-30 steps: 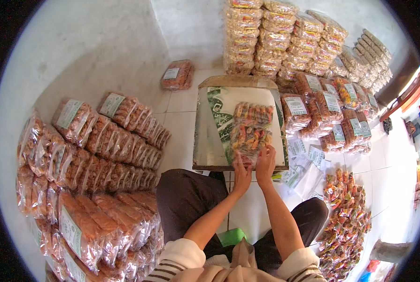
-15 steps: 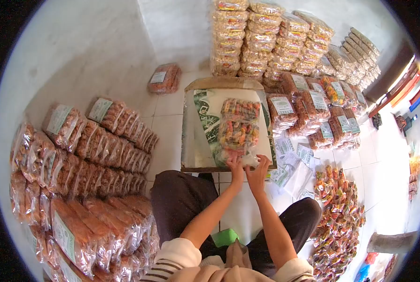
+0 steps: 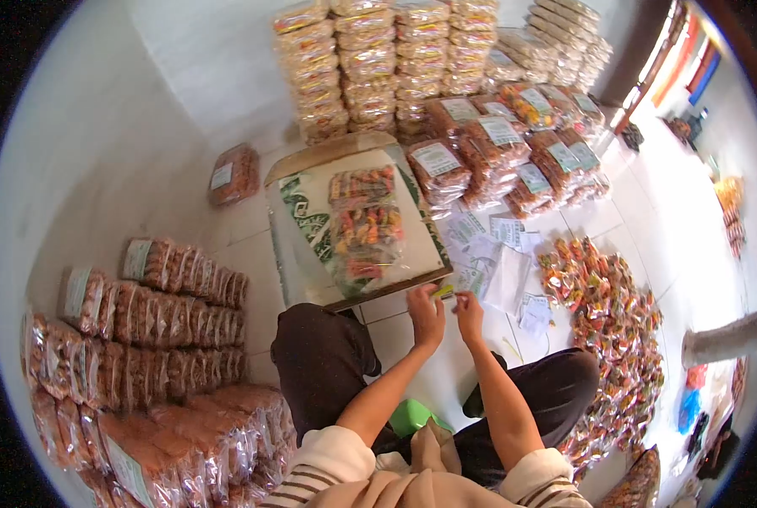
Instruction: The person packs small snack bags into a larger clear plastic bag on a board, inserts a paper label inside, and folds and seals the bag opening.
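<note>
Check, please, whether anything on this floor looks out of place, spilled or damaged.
One brown pack lies alone near the wall, apart from the neat rows. Paper labels lie loose and overlapping at different angles, right of the low platform, so they look untidy. I see no clear spill or damage.

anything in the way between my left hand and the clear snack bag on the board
Nothing visible stands in the way; only the board's near edge lies between your left hand and the clear snack bag.
</note>
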`<state>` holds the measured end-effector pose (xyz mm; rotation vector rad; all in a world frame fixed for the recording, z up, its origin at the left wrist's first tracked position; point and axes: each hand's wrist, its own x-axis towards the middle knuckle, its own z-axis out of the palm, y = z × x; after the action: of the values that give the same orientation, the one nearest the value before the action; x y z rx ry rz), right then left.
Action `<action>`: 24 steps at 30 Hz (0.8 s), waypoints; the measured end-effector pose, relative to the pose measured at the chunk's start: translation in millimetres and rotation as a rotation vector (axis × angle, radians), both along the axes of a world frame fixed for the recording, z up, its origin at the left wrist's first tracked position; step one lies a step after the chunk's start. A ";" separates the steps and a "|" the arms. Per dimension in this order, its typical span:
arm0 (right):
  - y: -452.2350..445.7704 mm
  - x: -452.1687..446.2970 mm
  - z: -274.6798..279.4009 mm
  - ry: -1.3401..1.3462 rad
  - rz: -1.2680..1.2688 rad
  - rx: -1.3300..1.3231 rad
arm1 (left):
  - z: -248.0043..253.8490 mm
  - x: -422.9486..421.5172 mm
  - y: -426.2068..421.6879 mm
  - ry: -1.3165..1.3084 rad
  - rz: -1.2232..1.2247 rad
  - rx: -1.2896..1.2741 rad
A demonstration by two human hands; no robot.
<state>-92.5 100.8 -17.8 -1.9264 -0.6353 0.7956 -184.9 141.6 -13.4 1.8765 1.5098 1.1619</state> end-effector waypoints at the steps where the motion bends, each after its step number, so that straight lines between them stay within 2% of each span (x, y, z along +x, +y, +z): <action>1: -17.7 8.5 -15.4 -0.032 -0.058 -0.032 | -12.4 4.6 -5.2 -0.066 -0.300 -0.129; 2: -35.7 18.1 -42.6 -0.063 -0.117 -0.064 | -21.7 9.1 -11.8 -0.129 -0.601 -0.259; 3: -57.2 28.2 -73.6 -0.060 -0.141 -0.065 | -27.7 13.0 -21.3 -0.080 -0.676 -0.274; 4: -80.5 36.6 -107.0 -0.367 -0.165 -0.106 | -27.3 16.0 -26.3 -0.072 -0.700 -0.280; 5: -97.1 41.6 -124.6 -0.673 -0.180 -0.155 | -25.9 16.5 -31.2 0.040 -0.769 -0.478; 6: -103.2 43.6 -118.1 -0.663 -0.200 -0.171 | -26.9 17.8 -35.8 0.159 -0.830 -0.676; 8: -104.4 47.6 -95.8 -0.115 -0.416 -0.274 | -45.5 24.4 -42.1 0.273 -0.836 -0.607; 10: -98.2 54.5 -106.6 -0.013 -0.443 -0.243 | -64.3 34.5 -44.7 0.328 -0.706 -0.511; 12: -80.6 58.8 -117.2 0.047 -0.344 0.000 | -91.9 47.8 -37.3 0.260 -0.710 -0.446; 13: -65.7 60.6 -112.7 0.060 -0.353 -0.010 | -101.7 55.1 -31.6 0.226 -0.637 -0.357; 14: -49.6 64.1 -108.8 0.206 -0.349 0.088 | -112.7 62.9 -25.8 0.191 -0.560 -0.269; 15: -39.7 66.8 -113.4 0.348 -0.343 0.184 | -116.3 72.6 -18.3 0.161 -0.540 -0.327; 18: -7.2 82.1 -125.9 0.213 -0.238 0.155 | -127.2 103.8 7.8 0.184 -0.414 -0.421; 19: -0.7 88.9 -102.7 0.339 -0.238 -0.001 | -139.3 106.6 18.9 0.141 -0.451 -0.368; 20: 5.5 88.2 -110.8 0.357 -0.237 -0.012 | -151.9 110.7 25.6 0.157 -0.446 -0.381; 22: 13.9 86.1 -143.0 0.017 -0.287 -0.040 | -166.7 123.9 31.0 0.346 -0.252 -0.132; 24: 21.1 86.0 -160.3 -0.071 -0.255 -0.139 | -168.8 128.7 32.3 0.383 -0.232 -0.217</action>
<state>-6.4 121.9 -178.1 -2.1186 -0.3730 0.6254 -56.2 173.9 -182.2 2.1319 1.4849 0.5321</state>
